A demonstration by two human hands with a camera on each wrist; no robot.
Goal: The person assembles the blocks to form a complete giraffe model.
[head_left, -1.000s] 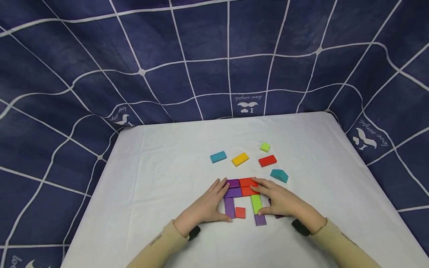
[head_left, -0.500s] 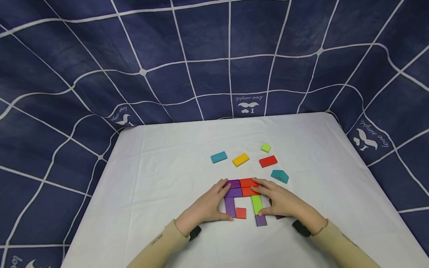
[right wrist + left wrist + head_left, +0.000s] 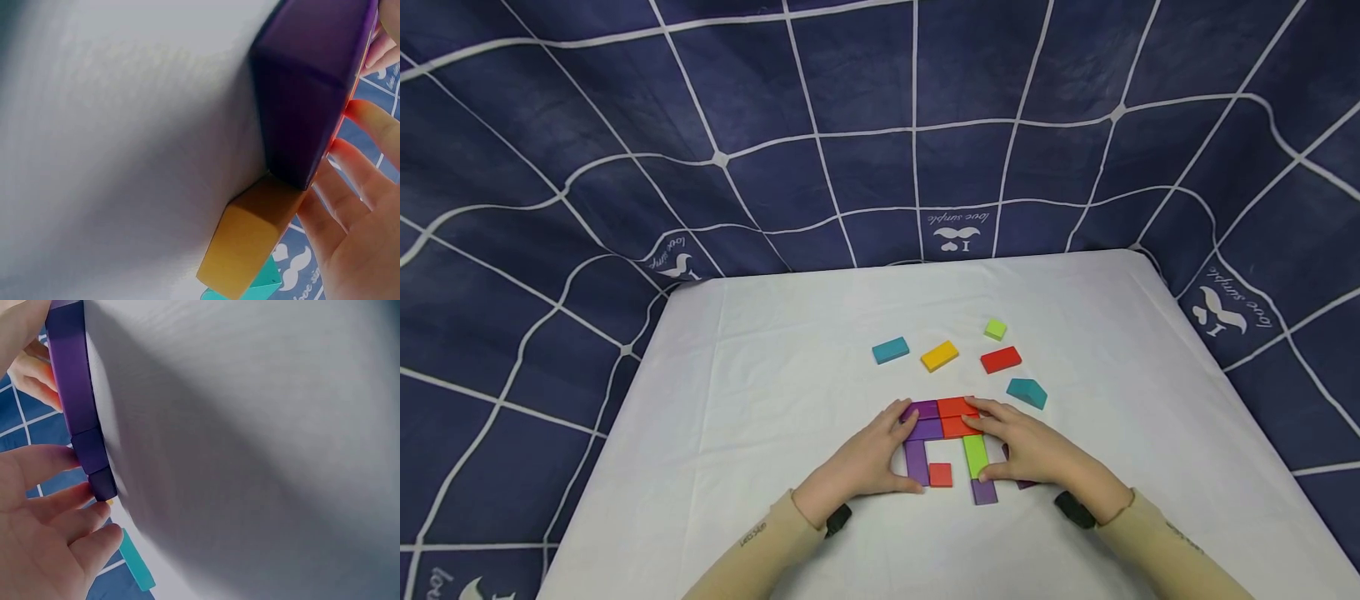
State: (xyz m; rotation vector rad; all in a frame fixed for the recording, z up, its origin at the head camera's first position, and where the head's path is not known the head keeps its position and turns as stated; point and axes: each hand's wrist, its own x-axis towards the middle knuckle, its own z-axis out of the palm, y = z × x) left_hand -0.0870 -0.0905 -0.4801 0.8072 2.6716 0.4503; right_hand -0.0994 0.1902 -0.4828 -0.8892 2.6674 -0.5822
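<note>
Flat blocks lie in an arch-like shape on the white table. Its top has two purple blocks [image 3: 927, 429] beside two red blocks [image 3: 953, 407]. A purple block [image 3: 916, 463] forms the left leg; a lime green block [image 3: 975, 456] and a short purple block [image 3: 984, 492] form the right. Inside, a small red block [image 3: 940, 475] sits by the left leg. My left hand [image 3: 868, 458] touches the left edge with extended fingers. My right hand [image 3: 1037, 446] rests fingertips on the red blocks, thumb at the green block's lower end. Beneath it are a dark purple block [image 3: 300, 112] and an orange-yellow block [image 3: 250, 237].
Beyond the shape lie loose blocks: blue [image 3: 891, 350], yellow [image 3: 940, 356], red [image 3: 1001, 359], small lime green [image 3: 996, 329] and teal with slanted sides [image 3: 1027, 392]. A dark blue curtain with white lines [image 3: 865, 167] surrounds the white-covered table [image 3: 760, 358] at the back and sides.
</note>
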